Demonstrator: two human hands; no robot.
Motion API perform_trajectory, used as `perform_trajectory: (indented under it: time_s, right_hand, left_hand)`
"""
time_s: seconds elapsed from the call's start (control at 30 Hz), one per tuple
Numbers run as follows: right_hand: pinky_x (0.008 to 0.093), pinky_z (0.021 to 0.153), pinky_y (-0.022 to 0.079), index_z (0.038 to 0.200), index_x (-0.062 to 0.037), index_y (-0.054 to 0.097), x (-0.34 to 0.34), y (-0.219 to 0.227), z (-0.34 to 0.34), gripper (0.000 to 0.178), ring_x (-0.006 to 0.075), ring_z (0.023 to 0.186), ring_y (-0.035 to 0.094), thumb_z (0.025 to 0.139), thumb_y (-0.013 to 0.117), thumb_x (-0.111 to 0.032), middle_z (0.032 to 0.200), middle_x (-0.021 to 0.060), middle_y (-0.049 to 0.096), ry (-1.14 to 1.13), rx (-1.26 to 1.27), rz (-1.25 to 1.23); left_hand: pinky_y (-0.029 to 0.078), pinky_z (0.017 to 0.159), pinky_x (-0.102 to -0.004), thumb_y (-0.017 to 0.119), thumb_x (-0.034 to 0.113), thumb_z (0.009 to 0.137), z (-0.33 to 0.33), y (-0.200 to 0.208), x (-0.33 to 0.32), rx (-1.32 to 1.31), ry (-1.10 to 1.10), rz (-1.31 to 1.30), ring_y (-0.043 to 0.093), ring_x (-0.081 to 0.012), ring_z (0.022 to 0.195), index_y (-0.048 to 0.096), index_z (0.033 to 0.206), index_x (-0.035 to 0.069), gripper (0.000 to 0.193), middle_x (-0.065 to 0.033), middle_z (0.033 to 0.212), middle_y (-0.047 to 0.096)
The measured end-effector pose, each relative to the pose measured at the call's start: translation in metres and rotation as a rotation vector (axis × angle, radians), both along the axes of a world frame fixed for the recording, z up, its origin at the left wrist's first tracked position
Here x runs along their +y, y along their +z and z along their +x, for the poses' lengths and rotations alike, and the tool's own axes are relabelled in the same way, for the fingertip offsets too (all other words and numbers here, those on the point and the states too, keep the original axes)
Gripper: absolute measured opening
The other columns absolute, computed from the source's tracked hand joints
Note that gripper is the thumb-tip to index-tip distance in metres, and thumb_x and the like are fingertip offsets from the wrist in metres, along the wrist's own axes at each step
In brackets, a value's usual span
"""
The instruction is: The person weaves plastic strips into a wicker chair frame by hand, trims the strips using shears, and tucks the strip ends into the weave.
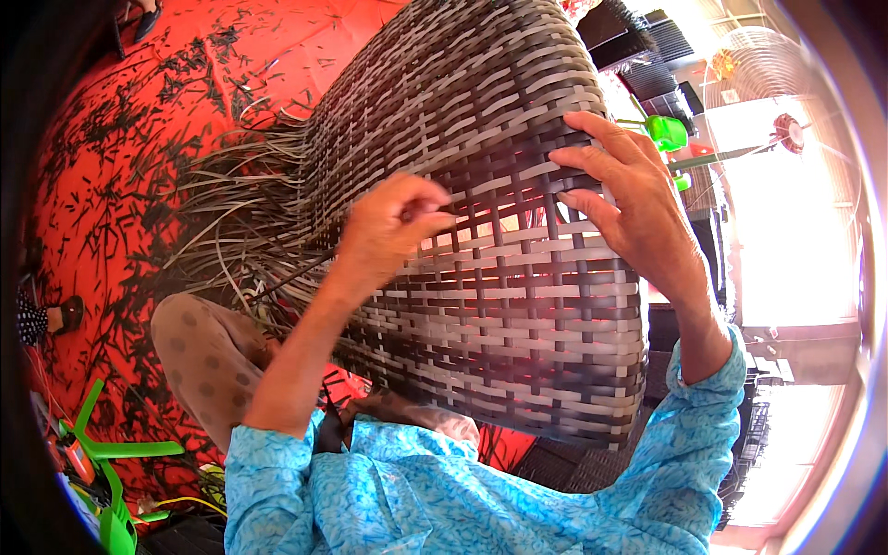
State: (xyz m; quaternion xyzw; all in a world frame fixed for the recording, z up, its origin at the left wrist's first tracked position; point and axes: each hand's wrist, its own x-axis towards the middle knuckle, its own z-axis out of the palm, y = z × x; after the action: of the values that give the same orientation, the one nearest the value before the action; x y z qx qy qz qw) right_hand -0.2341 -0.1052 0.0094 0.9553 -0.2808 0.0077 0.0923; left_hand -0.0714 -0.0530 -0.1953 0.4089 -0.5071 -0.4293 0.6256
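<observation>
- the woven panel (499,319), made of dark brown and grey strips, stands tilted in front of the person, over the lap, filling the middle of the view from its upper edge down to the shirt.
- its long axis runs from the top of the view down toward the lower right; the rounded rim lies on the right, and a fringe of loose strands (245,194) spills off its left side.
- the relation that matters: a band of looser weave, with wide see-through openings, lies crosswise between the two hands, tight rows above it and closer rows below.
- the right hand (634,190) is at the rim end of that band, its fingers spread and the fingertips touching the weave, thumb apart from forefinger.
- the left hand (388,231) is at the other end, over the panel's left part, with the fingers curled and thumb and forefinger turned toward the band; it is blurred, so i cannot tell whether it pinches a strip.
- of the two, the right hand is nearer the rim, the left nearer the loose strands.
- beneath, a red ground sheet (277,46) carries scattered dark scraps (92,222).
</observation>
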Motion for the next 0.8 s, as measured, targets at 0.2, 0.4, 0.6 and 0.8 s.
perform_trajectory:
  time_s: [0.2, 0.4, 0.6, 0.8]
  right_hand:
    - [0.0379, 0.091, 0.034, 0.105, -0.0089, 0.058, 0.005, -0.003, 0.012, 0.037, 0.027, 0.109, 0.045, 0.069, 0.062, -0.004, 0.122, 0.0085, 0.047, -0.037, -0.026, 0.003]
    - [0.0391, 0.088, 0.037, 0.103, -0.0092, 0.058, 0.005, -0.006, 0.006, 0.037, 0.033, 0.103, 0.045, 0.067, 0.062, 0.0, 0.117, 0.0104, 0.049, 0.0, -0.066, -0.03]
    - [0.0388, 0.089, 0.036, 0.104, -0.0096, 0.058, 0.007, -0.007, 0.009, 0.036, 0.0302, 0.105, 0.045, 0.069, 0.062, -0.003, 0.116, 0.0096, 0.05, -0.004, -0.09, -0.044]
    - [0.037, 0.088, 0.037, 0.104, -0.0092, 0.058, 0.007, -0.009, 0.004, 0.036, 0.0309, 0.105, 0.046, 0.069, 0.063, -0.003, 0.116, 0.01, 0.05, -0.035, -0.179, 0.033]
  left_hand:
    - [0.042, 0.058, -0.0308, 0.068, 0.014, 0.068, -0.035, 0.023, -0.018, -0.213, 0.239, -0.235, 0.052, -0.0211, 0.067, 0.055, 0.087, 0.005, 0.025, -0.0064, 0.076, 0.052]
    - [0.043, 0.057, -0.0293, 0.065, 0.013, 0.072, -0.033, 0.004, -0.004, -0.053, 0.281, -0.188, 0.052, -0.0183, 0.063, 0.054, 0.09, 0.005, 0.022, -0.0071, 0.079, 0.053]
    - [0.044, 0.061, -0.0316, 0.063, 0.01, 0.074, -0.028, -0.013, -0.004, -0.229, 0.245, -0.13, 0.053, -0.0226, 0.067, 0.053, 0.092, 0.002, 0.023, -0.0092, 0.083, 0.052]
    - [0.045, 0.064, -0.0305, 0.061, 0.007, 0.074, -0.026, -0.023, 0.008, -0.245, 0.252, -0.04, 0.055, -0.0233, 0.073, 0.054, 0.094, 0.004, 0.021, -0.01, 0.083, 0.054]
